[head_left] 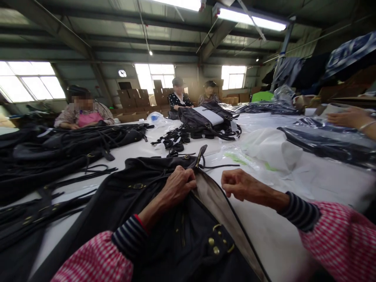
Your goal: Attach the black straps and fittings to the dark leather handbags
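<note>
A black bag (158,231) with brass-coloured buckles and studs lies in front of me on the white table. Its long zip is undone, and the beige lining (210,192) shows in the gap. My left hand (179,182) is closed on the bag's edge near the far end of the zip, just below an upright strap tab (201,154). To the right of the opening, my right hand (239,184) hovers beside the zip edge with its fingers curled together. Whatever it may pinch is too small to make out.
Piles of black bags (73,145) lie on the left. Coiled black straps (173,139) and stacked bags (208,117) stand beyond mine. Plastic wrapping (270,150) and a wrapped dark item (323,145) are on the right, near another person's hand (346,117). Several people sit around the table.
</note>
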`<state>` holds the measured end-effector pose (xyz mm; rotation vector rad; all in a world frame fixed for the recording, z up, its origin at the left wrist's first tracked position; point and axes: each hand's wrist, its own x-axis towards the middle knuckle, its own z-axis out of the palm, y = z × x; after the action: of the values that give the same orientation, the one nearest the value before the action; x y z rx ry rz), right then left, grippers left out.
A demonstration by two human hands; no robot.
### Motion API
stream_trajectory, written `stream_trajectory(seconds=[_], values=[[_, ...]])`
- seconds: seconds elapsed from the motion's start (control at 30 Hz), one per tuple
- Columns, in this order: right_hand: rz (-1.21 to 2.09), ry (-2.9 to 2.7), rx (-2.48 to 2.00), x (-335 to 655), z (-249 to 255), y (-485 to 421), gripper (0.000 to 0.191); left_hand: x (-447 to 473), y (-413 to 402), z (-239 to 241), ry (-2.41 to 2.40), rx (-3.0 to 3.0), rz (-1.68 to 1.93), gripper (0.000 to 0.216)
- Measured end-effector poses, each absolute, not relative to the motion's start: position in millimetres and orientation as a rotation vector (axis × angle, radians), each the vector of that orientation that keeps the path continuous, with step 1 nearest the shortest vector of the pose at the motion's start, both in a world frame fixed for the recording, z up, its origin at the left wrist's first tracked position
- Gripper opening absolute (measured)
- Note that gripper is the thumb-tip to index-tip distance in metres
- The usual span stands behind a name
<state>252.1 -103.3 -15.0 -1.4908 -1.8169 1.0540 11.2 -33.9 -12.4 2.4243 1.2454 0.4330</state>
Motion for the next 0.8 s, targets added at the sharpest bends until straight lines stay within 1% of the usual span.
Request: stream_trajectory(seconds=[0.07, 0.17, 0.4, 0.53, 0.8], values=[[1.304, -1.780, -1.394, 239, -12, -109, 0.002, 12, -35, -12, 1.263, 2.411, 0.430, 0.015], [1.478, -1.771, -1.344, 221, -14, -103, 0.003, 11, -35, -11, 1.267, 2.405, 0.424, 0.016], [1.592, -1.822, -1.317, 213, -22, -85, 0.005, 9, -32, -13, 1.249, 2.384, 0.434, 0.015], [1.594, -1.779, -1.368, 214, -22, -85, 0.007, 10, -31, -15, 1.251, 2.381, 0.447, 0.015], [1.699, -1.688, -1.448, 211, -23, -77, 0.007, 10, -34, -14, 1.255, 2.391, 0.449, 0.014]])
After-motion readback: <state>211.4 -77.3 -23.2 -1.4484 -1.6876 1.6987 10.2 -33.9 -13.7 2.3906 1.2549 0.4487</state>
